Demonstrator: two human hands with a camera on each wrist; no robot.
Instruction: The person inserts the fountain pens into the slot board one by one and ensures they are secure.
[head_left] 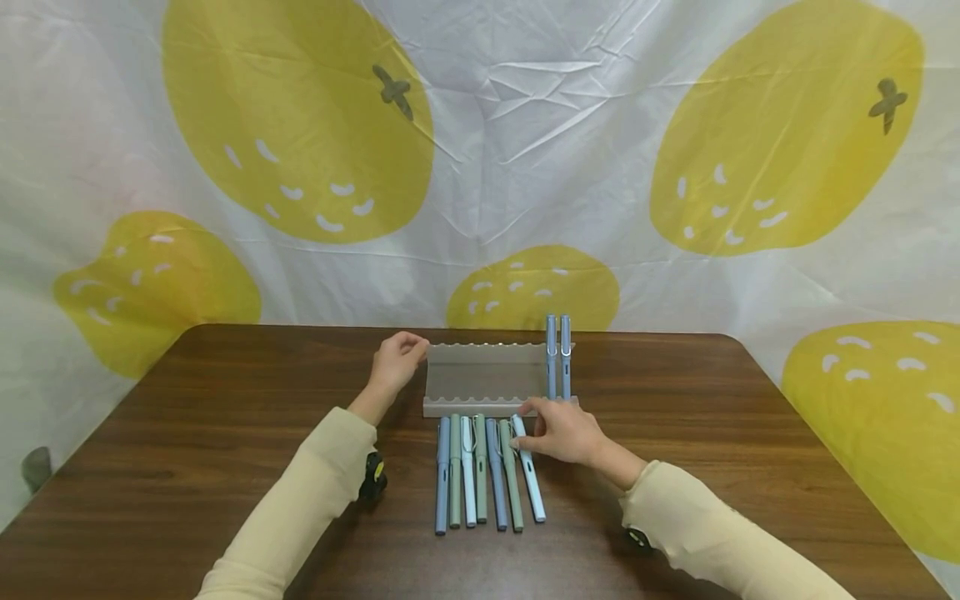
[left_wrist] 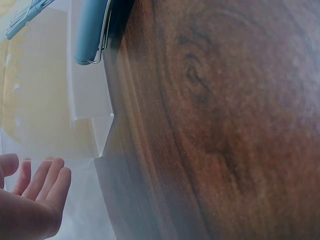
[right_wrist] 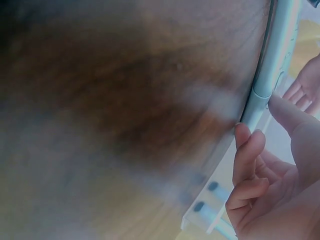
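The slim, pale-blue, smooth-barrelled pen (head_left: pixel 532 477) lies at the 3 o'clock end of a row of blue and green pens (head_left: pixel 481 479) on the dark-brown, wood-grained table (head_left: pixel 667 400), its upper end aimed at 11 o'clock and pinched between thumb and fingertips of the right hand (head_left: pixel 566 432). It should handle as light, stiff and slightly slippery, best held across opposite sides near that end. At the 10 o'clock corner of the clear, scalloped plastic rack (head_left: pixel 480 410), the left hand's (head_left: pixel 393 364) thumb and forefinger seem to pinch the edge, though haze leaves this unsure.
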